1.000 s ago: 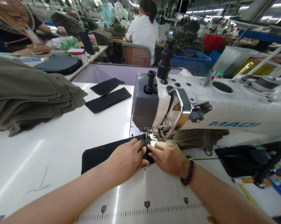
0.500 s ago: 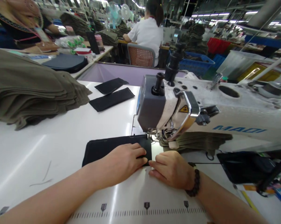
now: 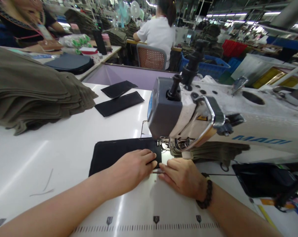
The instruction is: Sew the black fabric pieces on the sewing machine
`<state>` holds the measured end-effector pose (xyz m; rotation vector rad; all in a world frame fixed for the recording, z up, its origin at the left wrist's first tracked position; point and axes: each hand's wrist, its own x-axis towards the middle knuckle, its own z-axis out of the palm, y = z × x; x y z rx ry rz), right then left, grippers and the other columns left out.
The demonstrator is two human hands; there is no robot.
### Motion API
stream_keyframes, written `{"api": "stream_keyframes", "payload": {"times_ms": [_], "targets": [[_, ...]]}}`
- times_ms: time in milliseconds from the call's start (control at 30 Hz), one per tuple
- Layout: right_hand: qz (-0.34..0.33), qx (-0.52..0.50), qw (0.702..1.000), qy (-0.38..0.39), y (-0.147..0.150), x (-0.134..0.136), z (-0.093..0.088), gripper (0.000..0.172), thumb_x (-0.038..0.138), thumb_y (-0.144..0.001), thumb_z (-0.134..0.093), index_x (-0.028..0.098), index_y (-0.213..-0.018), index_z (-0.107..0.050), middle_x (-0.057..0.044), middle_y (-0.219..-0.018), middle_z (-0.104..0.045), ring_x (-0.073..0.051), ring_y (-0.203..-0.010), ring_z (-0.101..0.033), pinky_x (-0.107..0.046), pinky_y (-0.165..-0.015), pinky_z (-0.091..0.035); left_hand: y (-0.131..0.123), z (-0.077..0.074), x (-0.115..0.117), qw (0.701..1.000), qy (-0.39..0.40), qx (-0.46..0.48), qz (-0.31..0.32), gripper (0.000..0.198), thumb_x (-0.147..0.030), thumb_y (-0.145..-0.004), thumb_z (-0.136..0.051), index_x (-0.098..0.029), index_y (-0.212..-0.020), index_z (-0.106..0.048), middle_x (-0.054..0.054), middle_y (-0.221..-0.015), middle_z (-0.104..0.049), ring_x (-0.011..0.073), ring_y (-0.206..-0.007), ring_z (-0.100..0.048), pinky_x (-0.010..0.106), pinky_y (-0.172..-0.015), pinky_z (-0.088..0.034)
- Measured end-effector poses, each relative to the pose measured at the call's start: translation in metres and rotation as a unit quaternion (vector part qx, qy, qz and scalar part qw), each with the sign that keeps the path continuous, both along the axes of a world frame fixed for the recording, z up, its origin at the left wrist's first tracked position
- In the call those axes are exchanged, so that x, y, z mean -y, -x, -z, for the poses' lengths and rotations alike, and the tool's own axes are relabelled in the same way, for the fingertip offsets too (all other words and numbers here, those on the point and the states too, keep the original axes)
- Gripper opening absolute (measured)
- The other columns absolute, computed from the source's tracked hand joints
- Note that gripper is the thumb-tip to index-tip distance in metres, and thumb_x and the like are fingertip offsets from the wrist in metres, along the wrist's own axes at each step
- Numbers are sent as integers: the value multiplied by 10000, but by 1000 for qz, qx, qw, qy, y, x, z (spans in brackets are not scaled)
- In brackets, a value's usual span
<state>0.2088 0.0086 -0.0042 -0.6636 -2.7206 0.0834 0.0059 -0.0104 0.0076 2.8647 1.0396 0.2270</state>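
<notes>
A black fabric piece [image 3: 114, 153] lies flat on the white table [image 3: 65, 148] just left of the sewing machine's [image 3: 213, 115] presser foot [image 3: 167, 144]. My left hand [image 3: 133, 168] rests palm down on its right end, fingers stretched out together. Beside it, my right hand [image 3: 182, 176], with a bead bracelet on the wrist, has its fingers curled against the table at the fabric's right corner, below the needle. Whether it pinches the edge is hidden.
A tall stack of olive fabric [image 3: 32, 92] fills the left of the table. Two more black pieces [image 3: 119, 97] lie farther back. Olive cloth [image 3: 213, 149] sits under the machine arm. A ruler strip [image 3: 154, 225] runs along the front edge. Other people sit at benches behind.
The black piece has slid left, out from under the presser foot, and both hands came back toward me with it. My view has shifted slightly left.
</notes>
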Motion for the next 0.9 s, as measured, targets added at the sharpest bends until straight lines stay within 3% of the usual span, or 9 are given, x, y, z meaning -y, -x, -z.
{"api": "stream_keyframes", "payload": {"times_ms": [267, 400, 467, 533, 633, 767, 900], "targets": [[78, 39, 996, 11, 6, -6, 4, 269, 294, -887, -417, 133, -994, -603, -31, -701, -611, -130, -615, -557, -238, -561, -367, 4, 11, -13, 1000, -1, -1, -15, 248, -147, -859, -430, -87, -1065, -552, 114, -1135, -547, 218, -1123, -454, 339, -996, -348], [103, 38, 994, 14, 9, -7, 7, 236, 254, -865, -467, 129, -1018, -595, -48, -773, -631, -135, -694, -576, -225, -617, -394, 5, 12, -20, 999, 7, 0, -42, 249, -143, -855, -428, -99, -1055, -570, 125, -1175, -534, 225, -1122, -465, 349, -979, -363], [96, 20, 995, -4, 8, -6, 5, 205, 230, -871, -454, 144, -976, -608, -30, -723, -622, -124, -661, -564, -219, -603, -385, 5, 11, -25, 999, 6, 5, -50, 254, -138, -856, -422, -102, -1065, -562, 130, -1171, -535, 224, -1099, -484, 349, -946, -391], [104, -19, 992, -70, 4, -5, -1, 184, 228, -876, -450, 168, -869, -624, -14, -655, -602, -117, -606, -539, -224, -584, -369, 5, 12, -29, 998, -1, 20, -51, 267, -132, -860, -405, -103, -1088, -541, 128, -1158, -539, 221, -1079, -497, 347, -927, -402], [184, -56, 965, -177, -8, -9, -14, 182, 276, -842, -507, 168, -727, -598, -50, -657, -594, -158, -618, -526, -268, -612, -371, 7, 13, -35, 998, -13, 47, -46, 270, -108, -859, -382, -102, -1089, -524, 123, -1138, -542, 224, -1089, -487, 345, -930, -393], [306, 12, 942, -140, -21, -19, -24, 126, 257, -790, -530, 157, -730, -578, -105, -687, -593, -247, -700, -540, -339, -643, -389, 8, 15, -38, 997, -24, 61, -39, 251, -77, -837, -402, -103, -1051, -531, 124, -1102, -551, 237, -1094, -484, 350, -933, -389], [311, 5, 944, -112, -21, -21, -24, 165, 148, -797, -457, 179, -682, -572, -73, -625, -587, -218, -641, -548, -310, -606, -387, 7, 16, -37, 996, -36, 60, -50, 240, -73, -824, -424, -108, -1035, -535, 123, -1058, -564, 240, -1062, -503, 357, -917, -398]]}}
